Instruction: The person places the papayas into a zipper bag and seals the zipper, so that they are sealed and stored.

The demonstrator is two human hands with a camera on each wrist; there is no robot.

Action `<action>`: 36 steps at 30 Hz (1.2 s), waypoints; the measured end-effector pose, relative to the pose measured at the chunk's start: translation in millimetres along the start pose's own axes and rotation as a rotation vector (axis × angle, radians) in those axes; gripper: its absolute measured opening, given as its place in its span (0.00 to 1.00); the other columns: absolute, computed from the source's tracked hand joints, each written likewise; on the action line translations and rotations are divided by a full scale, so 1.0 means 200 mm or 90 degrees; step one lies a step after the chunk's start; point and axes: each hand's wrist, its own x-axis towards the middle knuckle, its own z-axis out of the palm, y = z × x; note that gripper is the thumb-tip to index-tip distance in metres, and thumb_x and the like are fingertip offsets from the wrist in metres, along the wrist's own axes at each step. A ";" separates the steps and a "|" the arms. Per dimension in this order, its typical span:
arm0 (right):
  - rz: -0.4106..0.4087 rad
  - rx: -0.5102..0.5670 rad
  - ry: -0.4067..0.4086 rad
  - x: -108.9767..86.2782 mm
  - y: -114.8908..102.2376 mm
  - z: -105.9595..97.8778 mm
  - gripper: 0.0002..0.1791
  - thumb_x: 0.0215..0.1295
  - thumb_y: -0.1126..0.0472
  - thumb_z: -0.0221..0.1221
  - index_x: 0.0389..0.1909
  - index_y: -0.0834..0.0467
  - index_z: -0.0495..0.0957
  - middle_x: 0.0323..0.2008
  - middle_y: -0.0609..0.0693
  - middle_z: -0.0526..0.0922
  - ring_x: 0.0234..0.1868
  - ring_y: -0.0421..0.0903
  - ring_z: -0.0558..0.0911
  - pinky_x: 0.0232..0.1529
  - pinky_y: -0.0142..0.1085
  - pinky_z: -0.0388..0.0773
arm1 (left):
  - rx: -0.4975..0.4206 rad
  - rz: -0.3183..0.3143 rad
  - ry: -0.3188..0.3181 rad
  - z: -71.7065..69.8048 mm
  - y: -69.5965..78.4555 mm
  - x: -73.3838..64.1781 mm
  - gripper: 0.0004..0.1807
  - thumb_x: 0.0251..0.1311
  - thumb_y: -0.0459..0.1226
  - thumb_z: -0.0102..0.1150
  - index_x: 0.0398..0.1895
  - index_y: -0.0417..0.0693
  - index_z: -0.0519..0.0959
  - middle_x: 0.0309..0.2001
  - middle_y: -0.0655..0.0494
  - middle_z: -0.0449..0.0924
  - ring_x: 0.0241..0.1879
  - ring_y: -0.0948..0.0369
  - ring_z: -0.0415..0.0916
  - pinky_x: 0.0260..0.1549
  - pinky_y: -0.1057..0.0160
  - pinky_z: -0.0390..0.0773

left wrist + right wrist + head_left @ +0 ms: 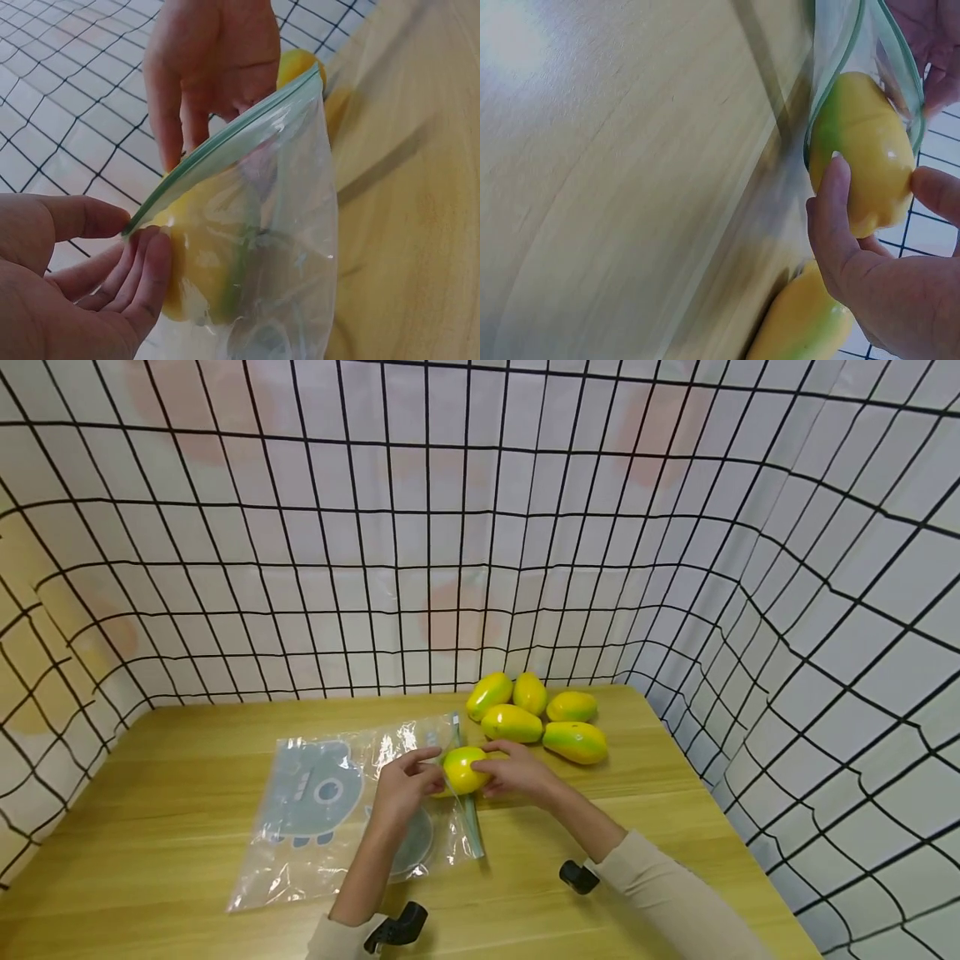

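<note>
A yellow-green mango [463, 770] sits partly inside the mouth of a clear zip bag [255, 868] with a green seal strip. The thumb and fingers of my right hand [519, 771] grip its outer end; in the right wrist view the mango [870, 150] lies between the two strips of the opening. My left hand [402, 789] pinches the bag's rim. In the left wrist view, the left hand [90, 277] has its thumb at the green strip [217, 142] and its other fingers against the bag beside the mango.
Several more mangoes [512, 723] lie together at the back of the wooden table [150, 827], right of the bag. Pale blue cartoon prints mark the bag. A black wire grid [427, 535] before a pale backing encloses the back and sides.
</note>
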 end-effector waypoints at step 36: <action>0.033 0.137 -0.078 0.07 0.04 0.09 0.30 0.72 0.58 0.59 0.67 0.70 0.66 0.45 0.63 0.82 0.43 0.53 0.85 0.51 0.44 0.87 | -0.026 -0.008 -0.014 -0.05 0.01 0.01 0.19 0.61 0.29 0.62 0.56 0.34 0.82 0.39 0.41 0.84 0.31 0.54 0.85 0.38 0.58 0.89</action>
